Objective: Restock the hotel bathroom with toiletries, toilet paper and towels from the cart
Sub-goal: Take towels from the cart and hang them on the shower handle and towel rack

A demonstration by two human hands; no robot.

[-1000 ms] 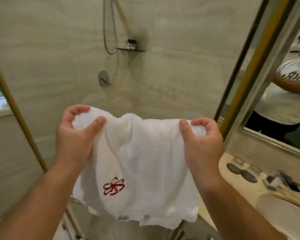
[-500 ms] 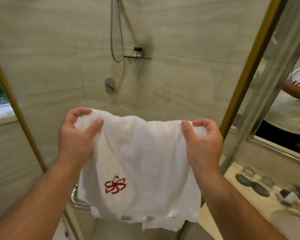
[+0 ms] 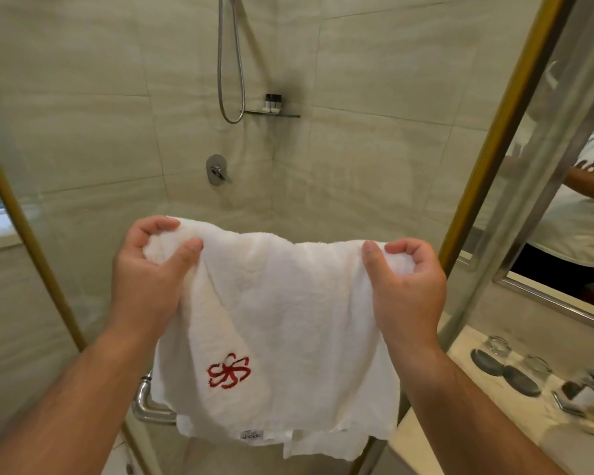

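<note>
Both hands raised, left hand (image 3: pixel 144 279) and right hand (image 3: pixel 407 286) pinching towel (image 3: pixel 288 320) corners

Left hand (image 3: pixel 144 279), right hand (image 3: pixel 408 289): raised pinches.

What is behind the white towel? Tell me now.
A chrome door handle pokes out at the towel's lower left; its remainder is covered. Tiled shower wall shows above the towel.

towel (image 3: pixel 288 320): fluffy white terry cloth | door handle (image 3: pixel 144 402): polished metal | wall (image 3: pixel 374 149): matt stone tile
</note>
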